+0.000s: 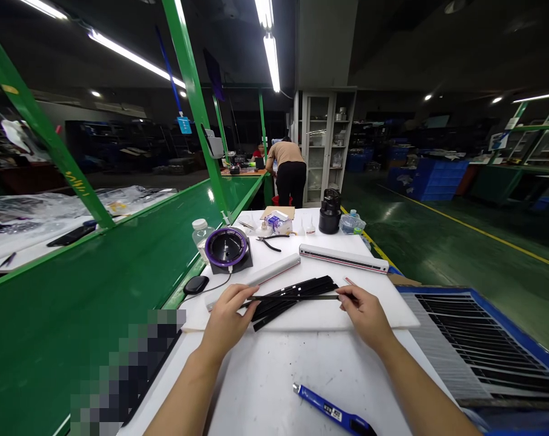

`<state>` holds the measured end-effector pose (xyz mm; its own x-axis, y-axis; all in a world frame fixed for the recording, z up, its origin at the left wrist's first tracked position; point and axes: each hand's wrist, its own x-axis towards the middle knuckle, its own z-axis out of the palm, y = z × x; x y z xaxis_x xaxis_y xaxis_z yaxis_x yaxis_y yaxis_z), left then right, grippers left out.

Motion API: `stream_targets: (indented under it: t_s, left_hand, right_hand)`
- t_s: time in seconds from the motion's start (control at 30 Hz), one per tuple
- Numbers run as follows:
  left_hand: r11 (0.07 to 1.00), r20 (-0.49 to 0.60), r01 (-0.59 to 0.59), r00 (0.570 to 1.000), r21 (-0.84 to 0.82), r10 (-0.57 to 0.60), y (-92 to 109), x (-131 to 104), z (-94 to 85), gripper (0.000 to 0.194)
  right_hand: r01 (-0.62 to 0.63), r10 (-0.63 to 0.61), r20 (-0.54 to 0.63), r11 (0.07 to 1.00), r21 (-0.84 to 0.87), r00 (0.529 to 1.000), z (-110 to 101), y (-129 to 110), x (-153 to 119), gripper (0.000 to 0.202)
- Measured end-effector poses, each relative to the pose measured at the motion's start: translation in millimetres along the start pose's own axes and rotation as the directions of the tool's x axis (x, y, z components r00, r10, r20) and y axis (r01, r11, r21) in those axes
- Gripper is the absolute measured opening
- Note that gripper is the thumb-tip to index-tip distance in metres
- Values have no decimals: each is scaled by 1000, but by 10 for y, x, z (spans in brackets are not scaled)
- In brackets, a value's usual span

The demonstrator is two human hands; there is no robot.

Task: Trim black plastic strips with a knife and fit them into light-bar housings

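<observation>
Between both hands a thin black strip (pixel 317 297) is held level by its two ends. My left hand (pixel 231 315) pinches its left end, and my right hand (pixel 362 309) pinches its right end. Under and behind the held strip lies a loose pile of black strips (pixel 274 312) on a white foam sheet (pixel 383 303). A long white bar (pixel 274 270) lies behind the pile, partly hidden by my left hand. Another white bar with a dark slot (pixel 342 258) rests further back on the right.
A blue tool (pixel 331 410) lies near the front. Behind are a purple-rimmed round device (pixel 227 247), pliers (pixel 270 243), a black cylinder (pixel 330 212) and small bottles. A blue crate (pixel 483 339) with dark strips is right. A person (pixel 289 163) bends over farther back.
</observation>
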<state>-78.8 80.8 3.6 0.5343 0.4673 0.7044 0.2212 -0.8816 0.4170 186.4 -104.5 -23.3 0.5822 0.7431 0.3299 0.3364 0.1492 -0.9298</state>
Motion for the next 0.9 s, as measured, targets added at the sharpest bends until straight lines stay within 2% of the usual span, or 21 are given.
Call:
stream_targets:
  t_s: [0.23,0.43,0.63,0.77,0.9]
  left_hand:
    - [999,21,-39,999,13,39,5,1,24,16]
    - [995,-7,-94,996,33,94,-30,4,31,15]
    - [986,13,-126,992,107,125,-32,-11,28,14]
    - [986,32,-112,993,121,109,-48,-27,36,14]
    - [988,65,-92,994,127,84,-79,-49,62,15]
  right_hand:
    - [-82,102,-71,966,246,992,-12,20,53,41]
    - [-164,212,-85,908,384,974,-56,55,114,54]
    - [-211,277,-110,889,408,955,-59,72,127,59]
    - [-202,267,-122,901,385,956,-62,73,119,57]
    - [-154,222,-183,933,324,958,-57,76,106,55]
